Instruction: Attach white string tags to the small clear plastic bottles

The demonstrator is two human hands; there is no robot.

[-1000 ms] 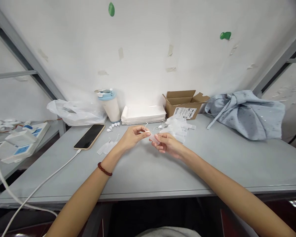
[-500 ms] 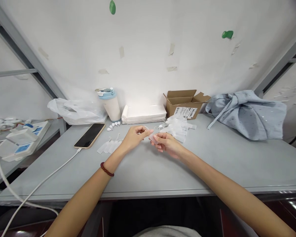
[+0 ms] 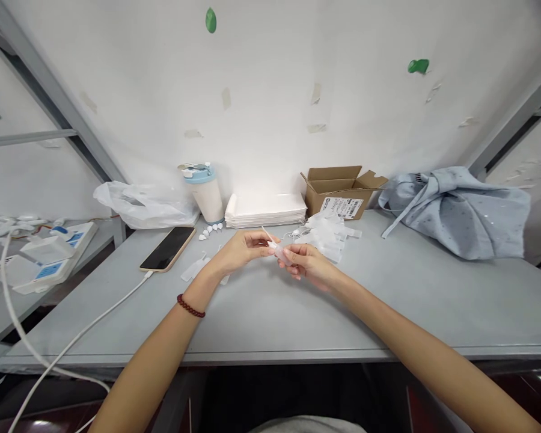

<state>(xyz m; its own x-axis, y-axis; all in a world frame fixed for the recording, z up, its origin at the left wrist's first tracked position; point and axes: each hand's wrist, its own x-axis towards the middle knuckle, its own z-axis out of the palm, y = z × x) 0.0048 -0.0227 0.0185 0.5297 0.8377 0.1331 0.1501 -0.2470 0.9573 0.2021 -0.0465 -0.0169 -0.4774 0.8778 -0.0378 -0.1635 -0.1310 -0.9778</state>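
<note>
My left hand (image 3: 237,251) and my right hand (image 3: 311,264) meet above the middle of the table. Between the right thumb and fingers is a small translucent white sleeve (image 3: 281,255). The left fingers pinch a thin white strip or cord (image 3: 267,233) at the sleeve's upper left end; its exact kind is too small to tell. Behind the right hand lies a pile of similar translucent pieces (image 3: 327,231) with thin white cords. A few more translucent pieces (image 3: 193,268) lie beside the left forearm, partly hidden by it. Several small white pointed parts (image 3: 211,230) sit farther back.
At the back stand a lidded cup (image 3: 207,195), a stack of white sheets (image 3: 267,210) and an open cardboard box (image 3: 338,192). Left are a plastic bag (image 3: 146,205) and a phone (image 3: 168,249) on a charging cable (image 3: 103,322). Grey-blue fabric (image 3: 460,210) lies right.
My left fingers have shifted slightly at the sleeve's end, and the thin white piece now stands up above them. The view has moved a little.
</note>
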